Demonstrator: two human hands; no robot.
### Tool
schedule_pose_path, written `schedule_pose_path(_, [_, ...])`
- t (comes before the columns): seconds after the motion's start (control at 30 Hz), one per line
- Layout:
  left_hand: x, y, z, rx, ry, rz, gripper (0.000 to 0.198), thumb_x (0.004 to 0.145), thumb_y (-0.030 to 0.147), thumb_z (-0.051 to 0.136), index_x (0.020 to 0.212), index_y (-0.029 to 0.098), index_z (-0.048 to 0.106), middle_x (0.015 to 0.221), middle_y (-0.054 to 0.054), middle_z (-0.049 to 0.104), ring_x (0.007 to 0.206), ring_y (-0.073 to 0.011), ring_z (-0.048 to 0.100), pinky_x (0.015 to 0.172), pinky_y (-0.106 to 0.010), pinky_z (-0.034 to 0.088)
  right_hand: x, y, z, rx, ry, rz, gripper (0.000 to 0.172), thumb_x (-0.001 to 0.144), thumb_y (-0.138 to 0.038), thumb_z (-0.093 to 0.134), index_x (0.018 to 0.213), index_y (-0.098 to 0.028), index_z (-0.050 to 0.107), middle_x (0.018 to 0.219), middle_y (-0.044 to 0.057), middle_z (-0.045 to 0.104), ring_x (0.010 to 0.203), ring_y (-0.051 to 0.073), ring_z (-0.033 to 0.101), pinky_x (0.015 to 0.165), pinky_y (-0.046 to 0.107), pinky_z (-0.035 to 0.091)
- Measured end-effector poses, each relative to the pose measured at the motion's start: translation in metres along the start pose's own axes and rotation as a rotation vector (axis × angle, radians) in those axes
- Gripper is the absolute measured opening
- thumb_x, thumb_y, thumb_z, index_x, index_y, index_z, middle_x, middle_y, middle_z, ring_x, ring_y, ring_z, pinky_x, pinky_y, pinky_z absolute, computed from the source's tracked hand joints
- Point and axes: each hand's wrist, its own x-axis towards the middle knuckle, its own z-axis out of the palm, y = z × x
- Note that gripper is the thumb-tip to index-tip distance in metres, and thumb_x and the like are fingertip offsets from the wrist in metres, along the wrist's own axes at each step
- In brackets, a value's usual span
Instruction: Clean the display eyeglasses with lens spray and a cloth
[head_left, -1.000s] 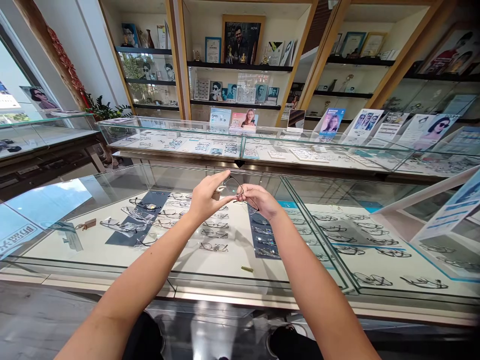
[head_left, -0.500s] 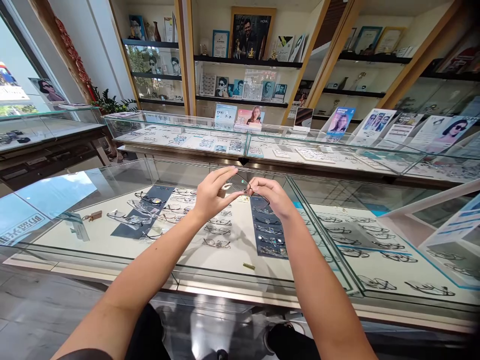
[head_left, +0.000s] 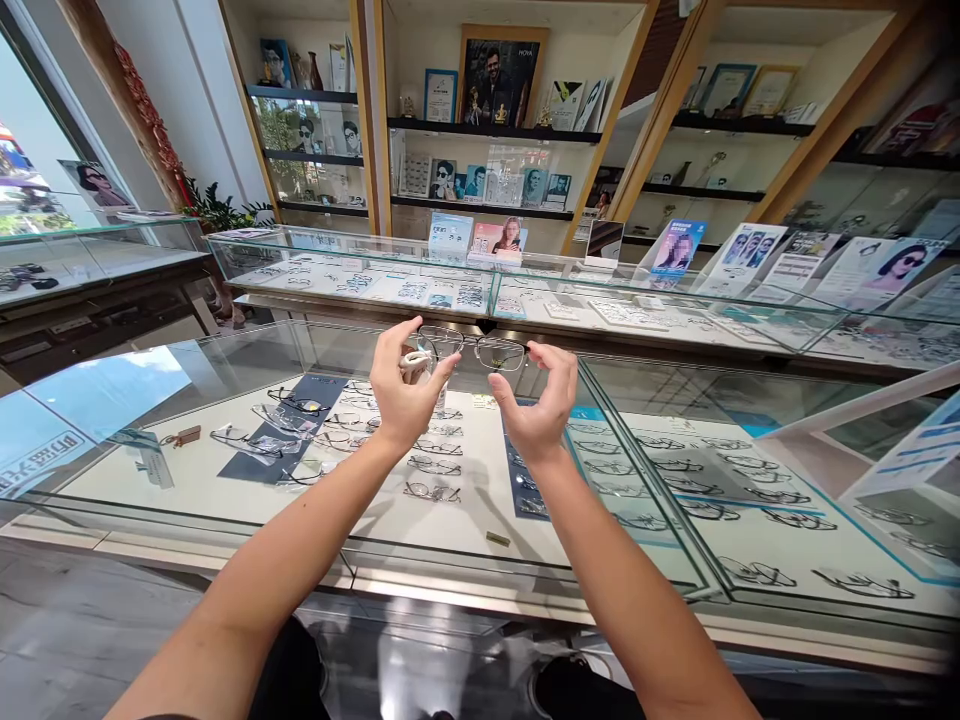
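Note:
A pair of thin dark-rimmed eyeglasses [head_left: 471, 342] is held up level above the glass counter, lenses facing me. My left hand [head_left: 405, 385] grips its left end between thumb and fingers. A small white object [head_left: 417, 366], perhaps a folded cloth, is tucked in that same hand; its kind is unclear. At the other end, the fingertips of my right hand [head_left: 541, 395] touch the right side of the frame, with the thumb just under the right lens. The folded temples or their position behind the lenses cannot be made out.
Under the glass of the near display case [head_left: 247, 505] lie rows of eyeglasses [head_left: 433, 492] and a small gold-green bar [head_left: 497, 538]. A slanted sign stand [head_left: 862, 440] rises at the right. Beyond runs a second display case [head_left: 360, 285] with upright ad cards [head_left: 675, 250].
The eyeglasses have turned from tilted and folded-looking to level and facing me. My right hand has moved to their right end, its fingers more spread, and the white object in my left hand shows more.

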Motion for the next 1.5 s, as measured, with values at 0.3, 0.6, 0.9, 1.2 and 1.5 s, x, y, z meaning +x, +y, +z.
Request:
schedule_pose_path(0.3, [-0.004, -0.002, 0.001, -0.052, -0.024, -0.041, 0.060, 0.089, 0.057, 0.087, 0.135, 0.022, 0.071, 0.127, -0.011, 0.072, 0.093, -0.0168, 0.068, 0.082, -0.031, 0.060, 0.001, -0.003, 0.001, -0.053, 0.036, -0.004, 0.044, 0.100, -0.052, 0.074, 0.131, -0.023, 0.062, 0.112, 0.009, 0.070, 0.103, 0.026, 0.069, 0.087, 0.044, 0.058])
schedule_pose_path(0.6, [-0.006, -0.007, 0.001, -0.078, -0.021, 0.044, 0.072, 0.094, 0.062, 0.079, 0.154, 0.028, 0.059, 0.137, -0.012, 0.070, 0.089, -0.0166, 0.067, 0.076, -0.032, 0.059, 0.004, -0.006, -0.001, -0.053, 0.086, -0.024, 0.047, 0.102, -0.055, 0.070, 0.137, -0.025, 0.060, 0.118, 0.010, 0.068, 0.106, 0.027, 0.067, 0.087, 0.046, 0.060])
schedule_pose_path(0.9, [-0.005, -0.003, -0.002, -0.043, 0.018, 0.092, 0.060, 0.095, 0.061, 0.079, 0.141, 0.025, 0.068, 0.126, -0.010, 0.068, 0.093, -0.0172, 0.065, 0.079, -0.032, 0.056, 0.003, -0.007, -0.003, -0.031, 0.054, 0.081, 0.051, 0.104, -0.060, 0.062, 0.140, -0.025, 0.061, 0.119, 0.011, 0.065, 0.106, 0.027, 0.063, 0.089, 0.048, 0.058])
schedule_pose_path(1.2, [-0.010, 0.002, 0.002, -0.084, -0.020, -0.106, 0.056, 0.091, 0.060, 0.084, 0.135, 0.027, 0.073, 0.123, -0.009, 0.064, 0.082, -0.0128, 0.061, 0.071, -0.028, 0.056, -0.001, 0.000, 0.002, -0.002, 0.046, 0.075, 0.045, 0.106, -0.055, 0.061, 0.139, -0.025, 0.062, 0.116, 0.009, 0.065, 0.102, 0.025, 0.063, 0.086, 0.044, 0.057])
schedule_pose_path(1.5, [-0.012, -0.001, 0.004, -0.088, -0.070, -0.138, 0.059, 0.092, 0.061, 0.082, 0.137, 0.024, 0.070, 0.127, -0.011, 0.070, 0.096, -0.0178, 0.066, 0.083, -0.032, 0.059, -0.007, 0.005, 0.005, -0.073, 0.021, 0.108, 0.054, 0.107, -0.062, 0.053, 0.147, -0.026, 0.057, 0.123, 0.013, 0.060, 0.111, 0.030, 0.062, 0.091, 0.051, 0.058])
